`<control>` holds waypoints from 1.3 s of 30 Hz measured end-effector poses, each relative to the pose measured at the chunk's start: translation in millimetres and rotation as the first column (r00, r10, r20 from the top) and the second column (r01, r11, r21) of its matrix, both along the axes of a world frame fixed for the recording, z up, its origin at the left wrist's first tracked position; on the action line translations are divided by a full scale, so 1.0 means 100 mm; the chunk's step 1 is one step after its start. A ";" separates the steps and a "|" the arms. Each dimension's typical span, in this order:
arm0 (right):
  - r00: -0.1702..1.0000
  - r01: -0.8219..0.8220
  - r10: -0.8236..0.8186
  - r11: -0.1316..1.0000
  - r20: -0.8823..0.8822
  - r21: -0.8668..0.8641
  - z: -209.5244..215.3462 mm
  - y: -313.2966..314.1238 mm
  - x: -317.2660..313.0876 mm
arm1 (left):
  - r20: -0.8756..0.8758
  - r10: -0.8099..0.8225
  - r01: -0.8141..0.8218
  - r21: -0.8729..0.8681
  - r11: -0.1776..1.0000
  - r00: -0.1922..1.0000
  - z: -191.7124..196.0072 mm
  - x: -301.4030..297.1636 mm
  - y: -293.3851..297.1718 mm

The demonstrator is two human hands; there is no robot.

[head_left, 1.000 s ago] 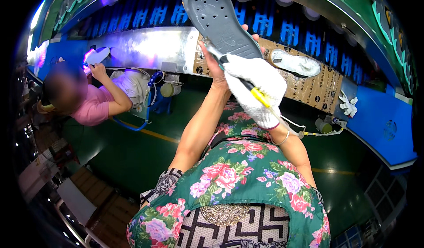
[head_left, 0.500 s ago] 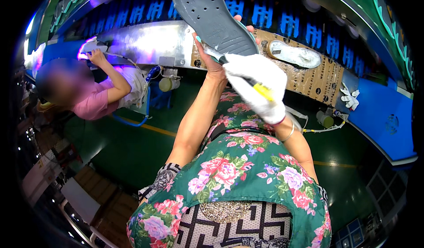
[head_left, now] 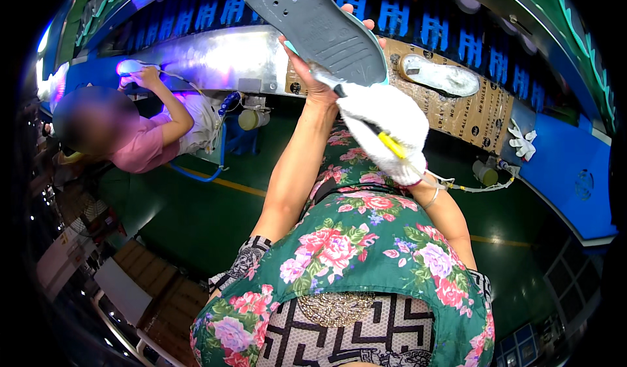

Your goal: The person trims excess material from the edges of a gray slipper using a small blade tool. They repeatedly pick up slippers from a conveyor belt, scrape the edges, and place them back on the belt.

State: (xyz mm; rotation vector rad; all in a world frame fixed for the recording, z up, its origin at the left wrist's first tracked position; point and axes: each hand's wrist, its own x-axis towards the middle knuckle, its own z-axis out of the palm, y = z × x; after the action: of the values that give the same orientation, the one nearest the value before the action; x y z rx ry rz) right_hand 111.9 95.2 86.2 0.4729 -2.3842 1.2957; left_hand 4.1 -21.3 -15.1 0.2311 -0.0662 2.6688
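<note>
A grey shoe sole, pierced with small holes at its toe end, lies tilted across my bare left hand. The thumb runs along its near left edge, and fingertips curl over the right edge. A white knit glove covers my right hand, which is closed round a brush with a yellow and black handle. The pale bristles are by the sole's lower left edge, close to my left thumb; whether they touch it I cannot tell.
A white shoe-shaped piece rests on cardboard covering the bench. Right of it lies a white glove beside a blue panel. Blue racks line the far side. At left, a co-worker in pink handles a lit piece.
The sole has shifted slightly left in my left hand's grip. My right hand and brush have moved slightly right and down. The co-worker's lit piece has turned.
</note>
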 end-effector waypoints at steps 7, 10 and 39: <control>0.971 0.115 -0.057 0.963 0.232 -0.242 -0.08 0.11 0.03 | -0.012 0.036 -0.037 -0.129 0.991 0.999 -0.03 0.04 -0.04; 1.000 0.004 -0.004 1.000 0.005 -0.008 -0.12 0.12 0.03 | -0.008 -0.026 0.025 -0.068 0.997 1.000 -0.04 0.02 -0.11; 0.978 -0.197 0.190 0.975 0.082 0.099 -0.10 0.28 0.05 | -0.126 -0.554 0.488 -0.340 0.804 0.823 0.09 -0.20 -0.32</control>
State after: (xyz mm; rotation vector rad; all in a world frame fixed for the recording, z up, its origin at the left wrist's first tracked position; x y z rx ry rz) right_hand 117.2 122.8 75.8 0.7177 -2.5286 1.2903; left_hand -16.1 -53.0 -6.1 0.3514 0.2977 2.0459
